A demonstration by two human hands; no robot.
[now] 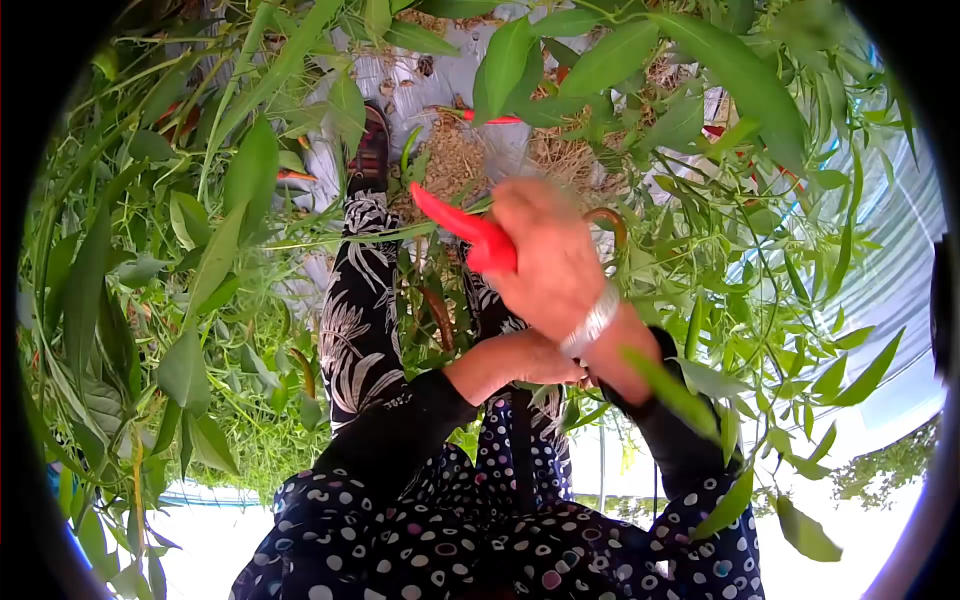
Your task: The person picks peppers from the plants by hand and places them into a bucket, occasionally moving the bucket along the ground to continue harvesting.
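Note:
Red chili peppers (pixel 462 228) are held in my right hand (pixel 548 255), their tips pointing to the upper left. That hand is closed round them, its fingers partly blurred, with a silvery band at the wrist. Beneath the right wrist, my left hand (pixel 535 358) reaches across to the right; its fingers are mostly hidden behind the right forearm, so what it holds does not show. A brownish pepper (pixel 438 318) hangs among leaves left of my hands.
Leafy green plants (pixel 250 180) surround me on both sides. Another red pepper (pixel 492 119) shows above my hands, near dry straw (pixel 455 160) on grey sheeting. My shoe (pixel 370 145) is at the upper left. Large leaves (pixel 735 75) hang close at the upper right.

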